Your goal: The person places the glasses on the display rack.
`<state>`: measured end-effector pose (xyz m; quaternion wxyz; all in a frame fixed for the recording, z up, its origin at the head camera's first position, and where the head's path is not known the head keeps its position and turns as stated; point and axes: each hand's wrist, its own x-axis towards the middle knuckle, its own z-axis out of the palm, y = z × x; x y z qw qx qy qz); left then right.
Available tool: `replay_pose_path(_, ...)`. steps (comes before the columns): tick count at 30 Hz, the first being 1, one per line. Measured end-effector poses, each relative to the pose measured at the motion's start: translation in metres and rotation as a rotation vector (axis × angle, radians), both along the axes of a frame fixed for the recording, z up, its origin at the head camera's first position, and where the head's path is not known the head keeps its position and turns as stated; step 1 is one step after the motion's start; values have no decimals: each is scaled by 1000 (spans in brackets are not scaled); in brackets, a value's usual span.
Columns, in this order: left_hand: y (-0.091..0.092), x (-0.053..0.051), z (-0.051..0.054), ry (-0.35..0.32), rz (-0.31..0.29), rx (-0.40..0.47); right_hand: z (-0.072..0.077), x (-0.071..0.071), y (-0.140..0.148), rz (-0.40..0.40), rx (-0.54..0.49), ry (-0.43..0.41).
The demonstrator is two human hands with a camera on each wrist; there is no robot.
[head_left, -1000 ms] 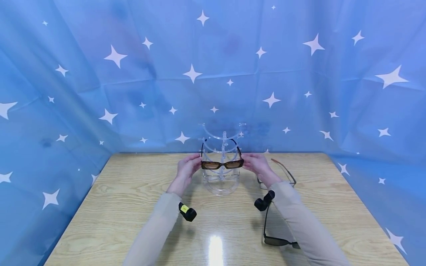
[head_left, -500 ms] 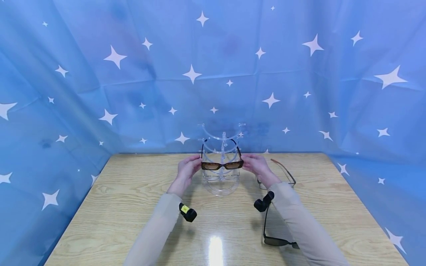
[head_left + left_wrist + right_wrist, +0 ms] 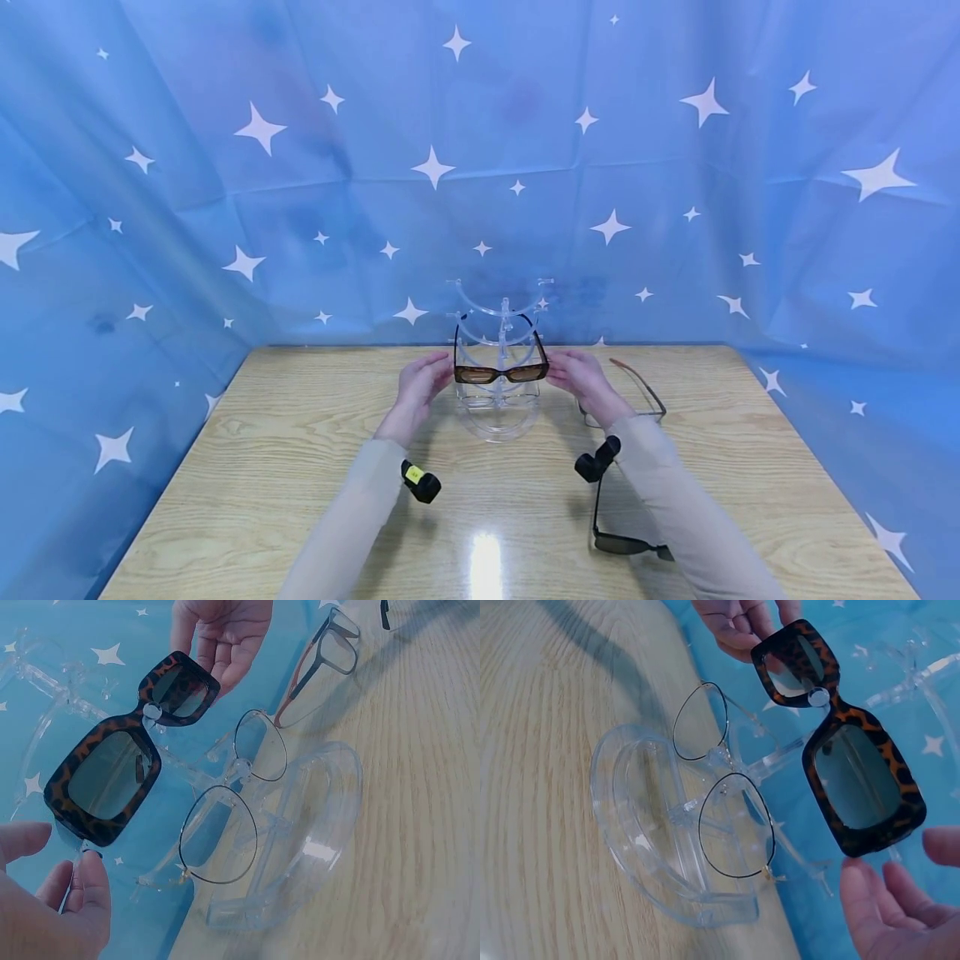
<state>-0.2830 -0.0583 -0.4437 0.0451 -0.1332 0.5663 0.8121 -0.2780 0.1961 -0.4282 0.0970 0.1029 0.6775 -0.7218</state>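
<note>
Tortoiseshell sunglasses (image 3: 501, 374) (image 3: 112, 776) (image 3: 855, 776) sit on a clear tiered stand (image 3: 498, 432) (image 3: 330, 825) (image 3: 630, 840), their bridge on its central post. My left hand (image 3: 422, 385) (image 3: 52, 900) is beside their left end, thumb apart from the fingers, fingertips close under the frame's corner. At the opposite end, my right hand (image 3: 585, 379) (image 3: 900, 900) has thumb and fingers spread, fingertips at or just by the corner; contact is unclear. Thin round wire glasses (image 3: 219, 834) (image 3: 736, 825) rest on the tier below.
Dark-framed glasses with brown temple tips (image 3: 654, 398) (image 3: 337, 652) lie on the wooden table (image 3: 300, 467), right of the stand. Black sunglasses (image 3: 621, 544) lie nearer the front, partly behind my right sleeve. A blue star-patterned cloth (image 3: 480, 208) hangs behind.
Both hands have drawn very slightly outward from the ends of the tortoiseshell sunglasses, which stay in place on the stand.
</note>
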Motion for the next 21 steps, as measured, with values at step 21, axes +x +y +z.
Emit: replay_pose_path(21, -14, 34, -14, 20, -132, -102, 7, 53, 19, 155, 49, 55)
